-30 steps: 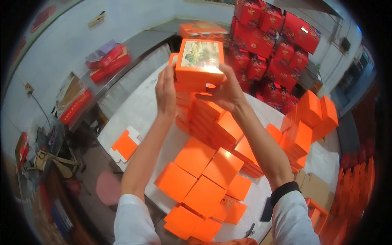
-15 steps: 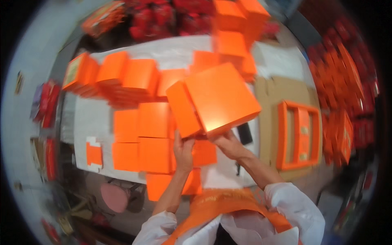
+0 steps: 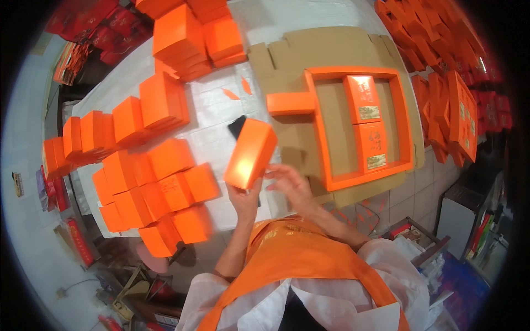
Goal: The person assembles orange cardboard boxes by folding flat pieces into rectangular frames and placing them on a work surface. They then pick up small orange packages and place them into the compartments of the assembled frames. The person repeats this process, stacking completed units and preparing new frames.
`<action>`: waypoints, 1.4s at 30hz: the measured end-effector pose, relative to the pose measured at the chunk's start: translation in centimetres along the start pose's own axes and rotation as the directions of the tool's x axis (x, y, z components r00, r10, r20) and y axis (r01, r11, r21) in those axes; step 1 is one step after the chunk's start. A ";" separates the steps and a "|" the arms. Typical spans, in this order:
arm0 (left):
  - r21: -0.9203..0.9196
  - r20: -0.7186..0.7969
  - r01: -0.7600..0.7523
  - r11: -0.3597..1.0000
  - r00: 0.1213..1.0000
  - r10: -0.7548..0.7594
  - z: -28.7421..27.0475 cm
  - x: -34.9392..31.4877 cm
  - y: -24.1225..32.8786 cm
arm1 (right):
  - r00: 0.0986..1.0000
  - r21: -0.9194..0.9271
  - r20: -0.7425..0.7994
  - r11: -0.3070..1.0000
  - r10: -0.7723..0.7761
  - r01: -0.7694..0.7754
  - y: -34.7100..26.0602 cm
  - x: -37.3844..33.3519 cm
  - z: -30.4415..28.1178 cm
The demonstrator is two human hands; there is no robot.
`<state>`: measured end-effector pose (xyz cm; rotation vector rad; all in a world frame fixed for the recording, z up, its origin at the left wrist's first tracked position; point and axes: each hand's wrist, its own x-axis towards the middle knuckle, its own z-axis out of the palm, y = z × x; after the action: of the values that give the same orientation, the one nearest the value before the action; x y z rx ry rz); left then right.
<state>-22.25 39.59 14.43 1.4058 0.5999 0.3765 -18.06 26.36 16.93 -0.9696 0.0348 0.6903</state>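
My left hand (image 3: 244,203) grips the lower end of an orange oblong box (image 3: 252,154), held tilted over the table. Close to the box's right side, my right hand (image 3: 292,186) has its fingers apart and holds nothing; whether a fingertip touches the box I cannot tell. A second orange box (image 3: 290,103) lies on the brown cardboard sheet (image 3: 281,143), up against the left side of an orange rectangular frame (image 3: 323,138). Inside the frame, two printed orange boxes (image 3: 364,99) stand end to end in a column.
Several orange boxes (image 3: 154,190) lie grouped at the left, with a row (image 3: 132,118) behind them and stacks (image 3: 179,38) farther back. A dark flat object (image 3: 236,127) rests partly under the held box. More orange frames (image 3: 461,116) are stacked at the right.
The view has swung right. Both hands were on a large and a narrower orange box; now only my left hand holds one box, and another lies beside the frame.
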 end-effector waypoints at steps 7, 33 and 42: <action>0.179 0.768 -0.984 -0.014 0.131 0.627 7.1 3.8 3.0 | 0.962 0.284 -0.208 0.952 0.178 -0.114 -7.7 -3.0 -6.9; 0.731 0.374 -0.155 0.664 0.906 -0.200 12.6 -13.8 -5.1 | 0.785 0.567 -0.609 0.756 0.117 0.327 -11.4 -2.3 -41.6; 0.719 0.366 -0.129 0.683 0.906 -0.214 14.3 -15.1 -5.2 | 0.615 0.223 -0.741 0.764 -0.270 0.605 -12.1 -2.4 -41.1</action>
<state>-26.29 18.60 12.64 2.1722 0.4244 -0.2723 -2.16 -10.87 2.80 -0.6707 0.5632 -0.1956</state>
